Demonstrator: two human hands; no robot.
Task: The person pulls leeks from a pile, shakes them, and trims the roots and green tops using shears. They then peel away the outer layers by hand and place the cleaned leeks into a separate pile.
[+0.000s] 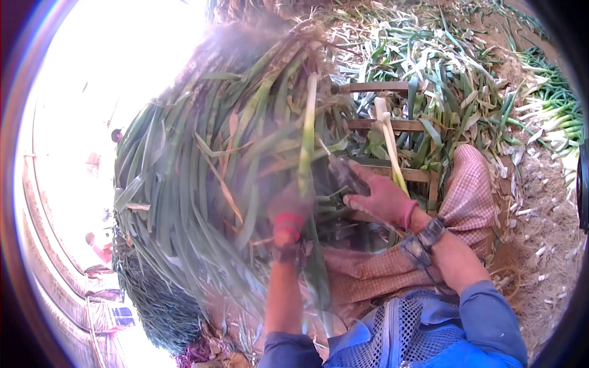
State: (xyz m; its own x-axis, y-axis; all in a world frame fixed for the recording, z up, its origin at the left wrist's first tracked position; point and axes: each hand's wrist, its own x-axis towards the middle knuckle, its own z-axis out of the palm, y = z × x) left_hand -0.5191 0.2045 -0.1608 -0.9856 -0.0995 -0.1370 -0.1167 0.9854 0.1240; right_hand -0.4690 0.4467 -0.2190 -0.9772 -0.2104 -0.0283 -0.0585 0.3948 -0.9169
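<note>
My left hand (288,207), in a pink glove, is closed round the green part of a long green onion (308,122). The onion stands upright, its white end pointing away from me. In my right hand (385,197), also gloved in pink, is a dark hand tool (347,175) with a thin pale tip aimed at the onion; its exact kind I cannot tell. Another white-stemmed green onion (390,141) leans on a wooden slatted frame (385,124), just beyond my right hand. A big heap of unpeeled green onions (184,153) rises at my left.
Stripped leaves (423,58) pile up behind the frame. Rows of white-stemmed onions (555,116) lie at far right, beside ground strewn with root trimmings (540,257). My checked trouser leg (469,184) is bent at the right. A darker green pile (159,300) sits lower left.
</note>
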